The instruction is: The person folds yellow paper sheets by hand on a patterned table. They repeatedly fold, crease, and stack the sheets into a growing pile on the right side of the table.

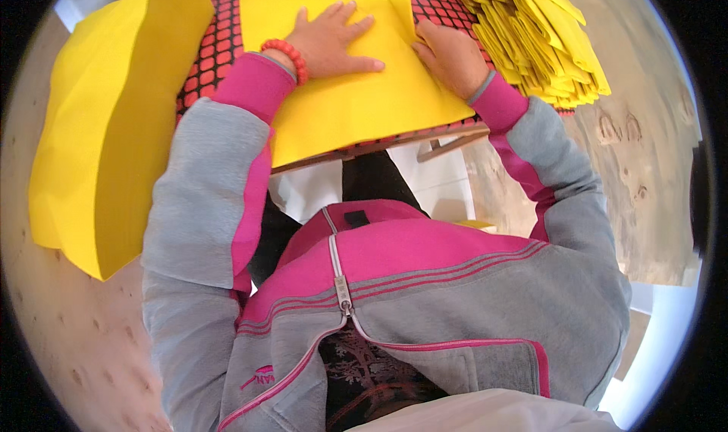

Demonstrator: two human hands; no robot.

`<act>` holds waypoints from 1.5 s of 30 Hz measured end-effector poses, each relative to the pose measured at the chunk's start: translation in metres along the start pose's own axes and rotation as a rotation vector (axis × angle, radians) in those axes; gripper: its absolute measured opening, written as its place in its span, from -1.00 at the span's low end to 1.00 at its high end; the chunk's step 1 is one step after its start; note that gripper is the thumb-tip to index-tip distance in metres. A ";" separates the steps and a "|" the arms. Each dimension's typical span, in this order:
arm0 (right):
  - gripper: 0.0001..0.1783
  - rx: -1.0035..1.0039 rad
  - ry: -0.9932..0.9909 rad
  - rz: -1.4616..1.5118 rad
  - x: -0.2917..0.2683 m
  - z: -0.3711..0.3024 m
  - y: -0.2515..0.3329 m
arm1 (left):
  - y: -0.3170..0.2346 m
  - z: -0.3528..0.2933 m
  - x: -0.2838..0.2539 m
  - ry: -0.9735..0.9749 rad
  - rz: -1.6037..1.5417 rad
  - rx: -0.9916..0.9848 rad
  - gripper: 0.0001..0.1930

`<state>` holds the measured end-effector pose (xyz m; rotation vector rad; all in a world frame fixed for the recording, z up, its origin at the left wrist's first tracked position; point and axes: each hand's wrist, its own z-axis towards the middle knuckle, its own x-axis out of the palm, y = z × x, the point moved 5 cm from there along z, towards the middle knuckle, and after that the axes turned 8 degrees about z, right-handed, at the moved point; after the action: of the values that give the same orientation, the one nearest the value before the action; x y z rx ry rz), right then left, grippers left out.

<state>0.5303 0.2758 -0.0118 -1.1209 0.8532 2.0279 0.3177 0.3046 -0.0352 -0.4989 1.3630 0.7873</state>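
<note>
A flat yellow fabric sheet [341, 113] lies on the table in front of me, its near edge hanging slightly past the table edge. My left hand [326, 45] rests palm down on it with fingers spread, a red bead bracelet around the wrist. At the sheet's right edge is my right hand [453, 56], its fingers curled and the thumb pressed by the border, gripping that edge. The fingertips of this hand are partly hidden.
A red table cover with a black grid pattern [210, 64] shows around the sheet. To the right, a thick pile of folded yellow fabric [535, 41] sits close to my right wrist. A large yellow fabric piece [98, 128] hangs over the left side. A wooden table frame [455, 140] runs below.
</note>
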 end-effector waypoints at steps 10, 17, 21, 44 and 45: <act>-0.75 0.590 0.296 0.794 0.010 0.004 -0.059 | -0.023 -0.001 -0.001 -0.033 -0.154 0.191 -0.31; -0.74 0.839 0.275 1.044 0.036 0.072 -0.098 | -0.022 -0.002 -0.005 0.022 -0.212 0.170 -0.20; -0.69 0.780 0.315 0.897 0.057 0.102 -0.129 | -0.013 0.001 -0.006 0.053 -0.326 0.169 -0.17; -0.67 0.766 0.374 0.954 0.051 0.118 -0.131 | 0.057 -0.007 -0.009 0.156 -0.225 -0.102 0.02; -0.68 0.785 0.394 1.127 0.054 0.122 -0.136 | 0.058 -0.008 -0.008 0.168 -0.219 -0.119 0.01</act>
<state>0.5607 0.4617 -0.0383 -0.5758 2.6286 1.8293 0.2693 0.3353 -0.0209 -0.8092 1.3922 0.6598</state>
